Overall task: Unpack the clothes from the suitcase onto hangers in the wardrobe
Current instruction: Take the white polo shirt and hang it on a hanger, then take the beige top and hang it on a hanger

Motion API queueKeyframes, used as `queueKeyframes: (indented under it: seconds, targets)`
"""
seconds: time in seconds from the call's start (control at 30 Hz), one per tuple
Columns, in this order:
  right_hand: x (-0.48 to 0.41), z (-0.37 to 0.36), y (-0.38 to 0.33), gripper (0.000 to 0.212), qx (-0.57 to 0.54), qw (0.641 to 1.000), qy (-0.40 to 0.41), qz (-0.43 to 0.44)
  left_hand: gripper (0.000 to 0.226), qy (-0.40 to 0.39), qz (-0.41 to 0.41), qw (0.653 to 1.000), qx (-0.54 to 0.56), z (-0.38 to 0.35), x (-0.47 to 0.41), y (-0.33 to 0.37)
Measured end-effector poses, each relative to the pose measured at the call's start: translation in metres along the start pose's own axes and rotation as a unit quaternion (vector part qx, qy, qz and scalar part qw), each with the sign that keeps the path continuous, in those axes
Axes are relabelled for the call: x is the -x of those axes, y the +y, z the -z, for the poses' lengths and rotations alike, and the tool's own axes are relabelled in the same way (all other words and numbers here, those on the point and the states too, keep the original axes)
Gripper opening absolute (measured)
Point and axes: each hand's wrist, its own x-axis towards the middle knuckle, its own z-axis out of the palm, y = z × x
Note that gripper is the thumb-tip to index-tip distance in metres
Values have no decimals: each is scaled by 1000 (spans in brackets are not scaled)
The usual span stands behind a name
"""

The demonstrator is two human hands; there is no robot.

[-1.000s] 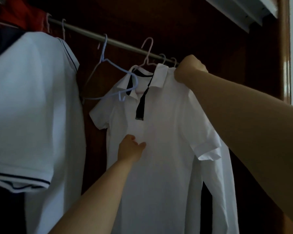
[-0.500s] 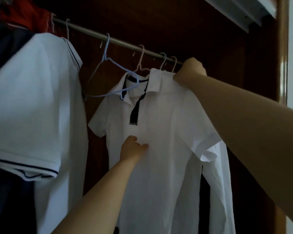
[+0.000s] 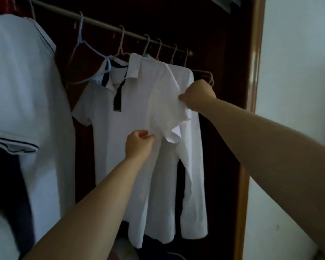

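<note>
A white polo shirt [image 3: 131, 113] with a dark placket hangs on a pink hanger [image 3: 121, 45] from the wardrobe rail [image 3: 105, 26]. My right hand [image 3: 197, 94] pinches the shirt's right short sleeve and pulls it outward. My left hand [image 3: 139, 143] pinches the shirt's front fabric just below the armpit. Behind the polo hangs a white long-sleeved shirt [image 3: 191, 166]. The suitcase is out of view.
A larger white polo with dark trim [image 3: 23, 94] hangs at the left. An empty light-blue hanger [image 3: 83, 53] and several empty pink hangers [image 3: 184, 59] are on the rail. The brown wardrobe frame [image 3: 251, 91] and a pale wall stand at the right.
My right hand came down from the shirt's shoulder near the rail to its right sleeve. My left hand moved right and now pinches the fabric. The camera tilted down and right.
</note>
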Motion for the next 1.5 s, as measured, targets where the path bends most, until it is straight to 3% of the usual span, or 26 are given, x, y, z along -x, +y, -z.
queueKeyframes:
  seconds: [0.2, 0.3, 0.53, 0.87, 1.17, 1.5]
  targets:
    - [71, 36, 90, 24, -92, 992, -63, -66, 7, -35, 26, 993, 106, -55, 83, 10]
    - [105, 60, 144, 30, -90, 987, -75, -112, 9, -77, 53, 986, 141, -88, 131, 11]
    - [214, 116, 292, 20, -46, 968, -84, -231, 14, -190, 113, 968, 120, -173, 264, -11]
    - [388, 158, 466, 20, 32, 914, -130, -383, 16, -294, 247, 921, 67, -278, 429, -88]
    - [545, 142, 586, 15, 48, 825, -150, -543, 12, -392, 316, 864, -33, -331, 553, -193]
    - [768, 64, 710, 17, 71, 700, -158, -693, 12, -460, 422, 772, -118, -365, 703, -369]
